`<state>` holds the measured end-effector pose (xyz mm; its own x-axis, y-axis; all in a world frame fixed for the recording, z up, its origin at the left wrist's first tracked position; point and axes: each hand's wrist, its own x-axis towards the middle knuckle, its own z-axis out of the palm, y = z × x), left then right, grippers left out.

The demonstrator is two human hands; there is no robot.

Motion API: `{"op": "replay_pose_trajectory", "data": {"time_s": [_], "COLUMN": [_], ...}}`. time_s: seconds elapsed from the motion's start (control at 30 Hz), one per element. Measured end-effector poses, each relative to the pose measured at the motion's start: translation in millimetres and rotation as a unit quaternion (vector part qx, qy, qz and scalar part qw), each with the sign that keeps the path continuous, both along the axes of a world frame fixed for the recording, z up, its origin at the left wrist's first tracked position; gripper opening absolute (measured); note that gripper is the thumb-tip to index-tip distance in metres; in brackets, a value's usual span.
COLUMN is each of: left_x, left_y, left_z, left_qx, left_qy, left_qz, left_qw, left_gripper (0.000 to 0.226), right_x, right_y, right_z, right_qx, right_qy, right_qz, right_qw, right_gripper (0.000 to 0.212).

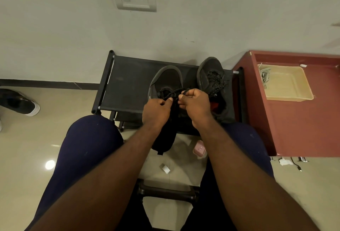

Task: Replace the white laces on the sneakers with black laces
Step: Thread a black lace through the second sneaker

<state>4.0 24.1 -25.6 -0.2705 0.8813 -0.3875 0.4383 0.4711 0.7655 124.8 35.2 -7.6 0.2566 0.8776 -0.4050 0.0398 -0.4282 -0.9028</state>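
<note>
One black lace [173, 92] being pinched over nearer sneaker [166, 78] on bench [125, 83]: left hand [158, 110] clamping one strand, right hand [196, 104] clamping other; tiny white side mark [149, 97] unreadable.

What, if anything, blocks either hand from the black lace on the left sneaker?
Nothing visible. The left hand and right hand both pinch the black lace directly over the left sneaker; the other sneaker sits to its right.

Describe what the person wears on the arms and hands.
The left forearm and right forearm are bare, with no sleeve in view. The left hand and right hand wear no gloves; no watch, bracelet or ring shows. Dark navy trousers cover the legs.
</note>
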Motion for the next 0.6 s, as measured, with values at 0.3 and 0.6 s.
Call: {"op": "replay_pose_trajectory", "data": {"time_s": [0.3,0.6], "left_x": [-2,-3], "left_y": [2,-1], "left_z": [1,3], "left_qx": [-0.002,-0.008], "left_qy": [0.008,0.010], "left_qz": [-0.024,-0.031], "left_qw": [1.000,0.999], "left_gripper": [0.042,0.049], "right_x": [3,13], "right_y": [1,10], "right_z": [0,5], "right_qx": [-0.006,-0.030], "right_qy": [0.012,-0.046], "right_qz": [-0.009,0.086], "right_qw": [1.000,0.995], "right_gripper": [0.012,0.007]}}
